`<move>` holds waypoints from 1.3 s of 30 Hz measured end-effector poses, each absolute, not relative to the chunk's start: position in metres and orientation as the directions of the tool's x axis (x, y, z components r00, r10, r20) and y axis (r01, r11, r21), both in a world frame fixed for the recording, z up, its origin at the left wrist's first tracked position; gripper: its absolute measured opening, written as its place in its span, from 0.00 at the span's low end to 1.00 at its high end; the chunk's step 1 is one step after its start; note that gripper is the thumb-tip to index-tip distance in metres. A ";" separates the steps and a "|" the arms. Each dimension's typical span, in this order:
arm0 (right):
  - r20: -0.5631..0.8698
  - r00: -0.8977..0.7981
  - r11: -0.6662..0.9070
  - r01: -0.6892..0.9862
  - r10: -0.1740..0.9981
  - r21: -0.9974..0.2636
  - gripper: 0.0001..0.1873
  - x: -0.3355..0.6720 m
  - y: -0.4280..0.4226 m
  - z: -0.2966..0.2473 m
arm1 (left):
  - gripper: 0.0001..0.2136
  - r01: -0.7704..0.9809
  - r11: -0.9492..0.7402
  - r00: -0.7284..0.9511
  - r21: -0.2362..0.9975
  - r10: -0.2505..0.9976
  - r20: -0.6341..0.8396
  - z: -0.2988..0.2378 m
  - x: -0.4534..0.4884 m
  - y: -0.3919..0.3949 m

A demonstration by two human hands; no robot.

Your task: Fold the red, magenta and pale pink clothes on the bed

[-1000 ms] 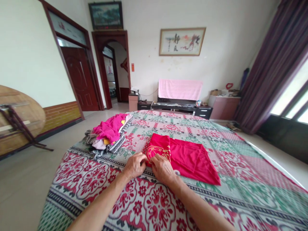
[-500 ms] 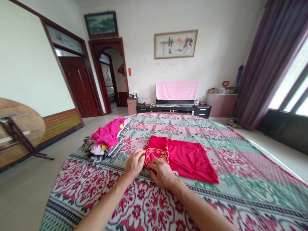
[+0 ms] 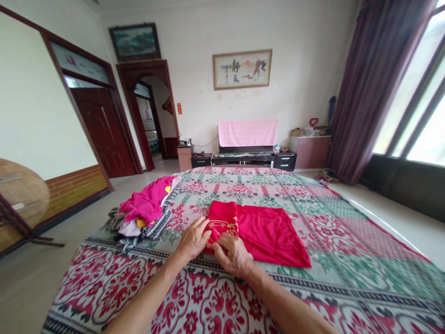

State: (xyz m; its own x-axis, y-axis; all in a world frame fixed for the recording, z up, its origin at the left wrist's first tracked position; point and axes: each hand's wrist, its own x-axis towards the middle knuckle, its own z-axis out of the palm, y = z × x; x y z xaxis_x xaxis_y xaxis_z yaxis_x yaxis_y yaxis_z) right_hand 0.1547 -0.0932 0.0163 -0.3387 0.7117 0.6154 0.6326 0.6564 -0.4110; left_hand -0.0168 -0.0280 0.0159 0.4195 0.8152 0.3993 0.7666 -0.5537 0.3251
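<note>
A red garment point(image 3: 274, 234) with yellow print lies folded flat on the bed, its left part doubled over so that a round emblem and lettering face up. My left hand point(image 3: 193, 237) rests at the garment's left edge, fingers stretched forward and slightly bent, touching the cloth. Over the near left corner is my right hand point(image 3: 232, 254), with its fingers curled down onto the fabric around the print. Its fingertips are partly hidden, and the cloth seems to be held between them.
A patterned bedspread point(image 3: 194, 297) covers the bed. To the left sits a heap of clothes point(image 3: 146, 204), bright pink on top, with grey and striped pieces beneath. Beyond the bed stands a low black TV cabinet point(image 3: 285, 161) near a pink cloth point(image 3: 248, 133). A round wooden tabletop point(image 3: 26, 195) leans at far left.
The view has turned slightly right and up, so the room shifts left and down. Both hands stay at the garment's left end, with the right hand's fingers slightly more curled.
</note>
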 end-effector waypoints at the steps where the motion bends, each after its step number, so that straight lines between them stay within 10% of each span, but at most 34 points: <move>1: 0.630 -0.311 0.652 0.626 0.712 -0.427 0.16 0.155 -0.093 0.017 | 0.22 0.755 -0.566 0.425 0.330 0.807 0.409 0.016 -0.013 -0.025; 13: 0.655 0.046 0.361 0.804 0.755 -0.473 0.14 0.210 -0.021 0.023 | 0.21 0.763 -0.618 0.495 0.191 0.748 0.443 -0.022 0.000 -0.027; 24: 0.153 0.298 -0.223 0.900 0.942 -0.375 0.24 0.231 0.068 0.031 | 0.22 0.783 -0.580 0.474 0.223 0.789 0.391 -0.011 0.003 -0.034; 39: 0.201 0.312 -0.223 0.901 0.928 -0.371 0.24 0.228 0.079 0.012 | 0.22 0.793 -0.569 0.471 0.220 0.800 0.372 -0.008 0.003 -0.037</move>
State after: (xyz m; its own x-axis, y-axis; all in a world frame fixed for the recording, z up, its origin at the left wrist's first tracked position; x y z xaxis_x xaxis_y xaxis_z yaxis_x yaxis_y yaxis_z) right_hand 0.2283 0.0788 0.0124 0.3124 0.9285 0.2009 0.9014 -0.2231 -0.3710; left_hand 0.0035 -0.0366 -0.0083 0.4707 0.8000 0.3720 0.7926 -0.5687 0.2200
